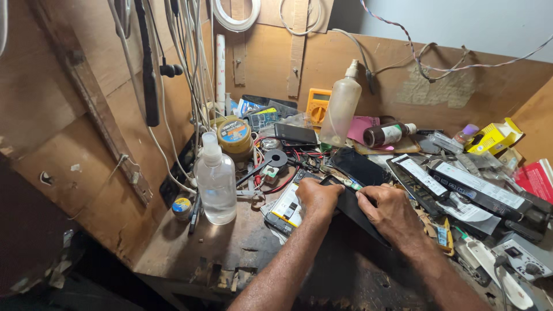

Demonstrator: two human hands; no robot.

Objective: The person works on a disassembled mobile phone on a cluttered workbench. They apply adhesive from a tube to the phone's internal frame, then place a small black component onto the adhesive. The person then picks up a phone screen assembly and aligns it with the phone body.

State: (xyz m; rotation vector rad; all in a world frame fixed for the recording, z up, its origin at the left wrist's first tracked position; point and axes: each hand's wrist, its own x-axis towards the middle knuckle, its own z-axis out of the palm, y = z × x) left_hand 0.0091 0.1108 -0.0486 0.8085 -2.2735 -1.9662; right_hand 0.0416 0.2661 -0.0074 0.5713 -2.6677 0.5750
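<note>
Both hands were down on a dark flat phone-like device (pixel 352 208) lying mid-bench, w/ a slim green-ish strip (pixel 343 181) at its top edge. Left hand (pixel 316 197) was curled tight, fingers pinched onto the device's upper left corner, right next to an opened phone w/ a yellow-and-white battery (pixel 286 209). Right hand (pixel 387 208) was bunched too, fingertips pressed on the top edge near that strip. Couldn't tell if it held a small tool, too tiny to see.

Looked to me like the prying/separating stage, prob working that top edge or the strip. A careful, low-force touch seemed the thing here, w/ the left hand keeping the body steady, since thin parts like that bend easily.

Around it: clear spray bottle (pixel 215 182) to the left, a tall cloudy squeeze bottle (pixel 341 106) at the back, yellow multimeter (pixel 317 105) behind it, round tin (pixel 234 135), a brown bottle (pixel 386 134) on its side, and long black boxes w/ white labels (pixel 461 184) to the right. The wooden bench (pixel 213 247) was v cluttered, wires hanging on the back wall.
</note>
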